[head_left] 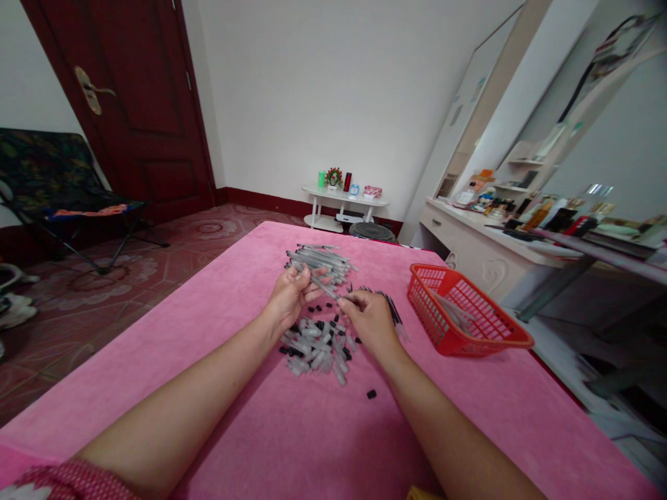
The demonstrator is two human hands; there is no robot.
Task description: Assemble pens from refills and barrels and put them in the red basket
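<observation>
My left hand (292,295) grips a clear grey pen barrel (324,287) that slants toward my right hand (371,321), whose fingertips pinch at the barrel's near end; what they hold is too small to tell. Under both hands lies a heap of short clear caps and small black plugs (315,347). Beyond my left hand sits a pile of long grey pen barrels (320,260). A bunch of thin black-tipped refills (388,305) lies just past my right hand.
A red plastic basket (472,340) with a few pens inside stands to the right on the pink table cloth (208,326). One black plug (371,394) lies alone nearer me. A dresser, folding chair and door surround the table.
</observation>
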